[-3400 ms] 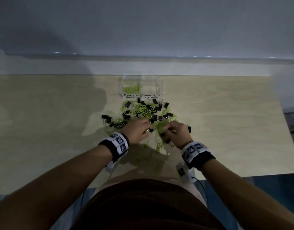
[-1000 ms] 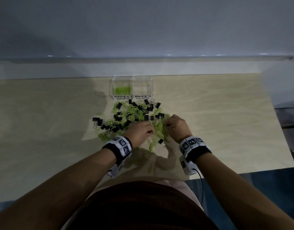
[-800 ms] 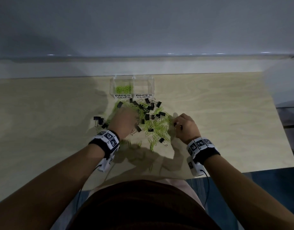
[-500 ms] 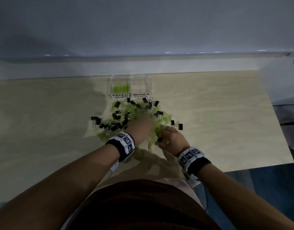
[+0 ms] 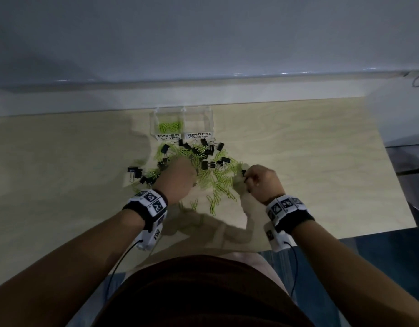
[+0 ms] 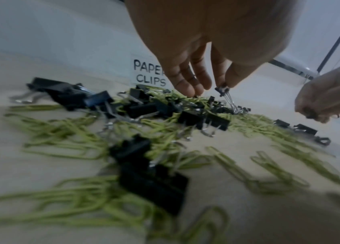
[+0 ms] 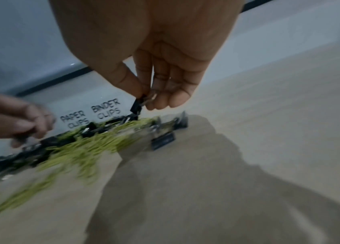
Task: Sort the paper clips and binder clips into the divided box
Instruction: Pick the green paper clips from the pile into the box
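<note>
Paper clips [image 5: 171, 125] alone in divided box [image 5: 209, 119]; left grip [image 5: 177, 178], right grip [image 5: 262, 182] each pinching a binder clip.

We read two white labels on the front of the clear divided box [image 5: 210, 119]: "PAPER CLIPS" [image 5: 169, 137] on the left compartment and "BINDER CLIPS" [image 5: 198, 135] on the right one. The square markers on the wristbands [image 5: 151, 201] carry no readable text.

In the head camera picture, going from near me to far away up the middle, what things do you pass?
Loose green paper clips → mixed pile of clips → divided box → white wall.
</note>
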A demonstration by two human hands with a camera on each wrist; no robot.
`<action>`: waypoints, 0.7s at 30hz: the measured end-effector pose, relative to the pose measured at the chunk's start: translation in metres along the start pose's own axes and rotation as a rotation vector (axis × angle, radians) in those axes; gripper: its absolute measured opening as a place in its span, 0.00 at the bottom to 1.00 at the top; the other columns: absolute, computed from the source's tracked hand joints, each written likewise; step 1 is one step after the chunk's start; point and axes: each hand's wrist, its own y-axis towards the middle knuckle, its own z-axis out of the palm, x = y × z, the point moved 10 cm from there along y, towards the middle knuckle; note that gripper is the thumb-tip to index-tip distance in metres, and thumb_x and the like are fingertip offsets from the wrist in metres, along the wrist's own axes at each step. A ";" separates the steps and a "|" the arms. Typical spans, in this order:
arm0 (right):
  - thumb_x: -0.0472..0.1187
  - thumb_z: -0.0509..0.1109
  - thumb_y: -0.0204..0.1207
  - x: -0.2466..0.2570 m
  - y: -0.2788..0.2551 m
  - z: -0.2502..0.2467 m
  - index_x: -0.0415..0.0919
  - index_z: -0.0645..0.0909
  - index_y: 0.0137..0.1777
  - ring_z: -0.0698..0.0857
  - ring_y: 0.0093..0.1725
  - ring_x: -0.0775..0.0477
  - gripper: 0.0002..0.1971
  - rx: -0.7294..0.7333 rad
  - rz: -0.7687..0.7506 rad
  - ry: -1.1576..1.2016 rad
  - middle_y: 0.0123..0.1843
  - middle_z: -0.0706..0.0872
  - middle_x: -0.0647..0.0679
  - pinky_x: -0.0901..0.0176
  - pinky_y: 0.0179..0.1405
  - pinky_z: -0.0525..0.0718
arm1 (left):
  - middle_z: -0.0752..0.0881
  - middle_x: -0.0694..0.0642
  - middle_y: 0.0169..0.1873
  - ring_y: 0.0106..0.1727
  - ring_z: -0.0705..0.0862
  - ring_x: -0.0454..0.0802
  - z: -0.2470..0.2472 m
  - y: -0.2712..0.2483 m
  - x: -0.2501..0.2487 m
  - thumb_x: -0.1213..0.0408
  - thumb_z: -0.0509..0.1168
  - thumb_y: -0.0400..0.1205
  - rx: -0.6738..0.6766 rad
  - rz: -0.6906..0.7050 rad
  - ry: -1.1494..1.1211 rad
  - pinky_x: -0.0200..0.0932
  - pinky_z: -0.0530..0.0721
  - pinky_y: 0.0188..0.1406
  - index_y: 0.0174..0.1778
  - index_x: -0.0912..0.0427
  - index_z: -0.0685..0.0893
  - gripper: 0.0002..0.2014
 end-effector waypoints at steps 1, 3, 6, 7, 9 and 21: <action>0.31 0.65 0.67 -0.006 0.006 -0.004 0.37 0.83 0.37 0.82 0.36 0.41 0.06 0.006 0.028 -0.044 0.37 0.85 0.41 0.46 0.38 0.85 | 0.75 0.53 0.51 0.51 0.74 0.47 -0.002 -0.002 0.006 0.62 0.62 0.82 -0.006 -0.006 0.039 0.42 0.81 0.52 0.47 0.61 0.82 0.07; 0.35 0.65 0.70 -0.012 0.017 -0.005 0.37 0.84 0.41 0.81 0.43 0.41 0.06 0.036 0.051 -0.131 0.42 0.83 0.42 0.47 0.43 0.85 | 0.76 0.55 0.52 0.56 0.73 0.51 -0.004 -0.003 0.009 0.61 0.62 0.81 -0.012 0.009 0.127 0.49 0.80 0.57 0.49 0.62 0.83 0.09; 0.42 0.68 0.71 -0.004 0.028 -0.001 0.40 0.83 0.51 0.79 0.54 0.41 0.11 0.066 0.039 -0.205 0.51 0.81 0.44 0.50 0.52 0.81 | 0.77 0.56 0.57 0.61 0.72 0.53 0.007 0.001 -0.017 0.56 0.61 0.82 0.052 0.108 0.187 0.49 0.76 0.64 0.61 0.61 0.81 0.15; 0.45 0.69 0.70 0.001 0.031 0.003 0.41 0.83 0.53 0.78 0.56 0.42 0.13 0.091 0.032 -0.238 0.53 0.81 0.45 0.50 0.54 0.80 | 0.76 0.55 0.59 0.62 0.71 0.52 0.015 0.003 -0.028 0.54 0.61 0.82 0.098 0.137 0.206 0.48 0.74 0.66 0.64 0.60 0.79 0.18; 0.54 0.71 0.68 0.013 0.033 0.017 0.46 0.81 0.57 0.76 0.58 0.44 0.20 0.176 0.024 -0.348 0.56 0.79 0.48 0.48 0.58 0.77 | 0.74 0.55 0.63 0.66 0.69 0.52 0.033 0.007 -0.042 0.49 0.60 0.82 0.173 0.143 0.274 0.47 0.72 0.67 0.68 0.60 0.75 0.23; 0.31 0.72 0.70 0.066 0.007 0.056 0.36 0.85 0.49 0.83 0.37 0.41 0.08 0.212 -0.255 -0.223 0.42 0.84 0.39 0.58 0.38 0.79 | 0.80 0.57 0.46 0.45 0.81 0.55 0.045 0.016 -0.043 0.72 0.60 0.80 0.238 0.068 0.275 0.47 0.82 0.40 0.51 0.63 0.81 0.07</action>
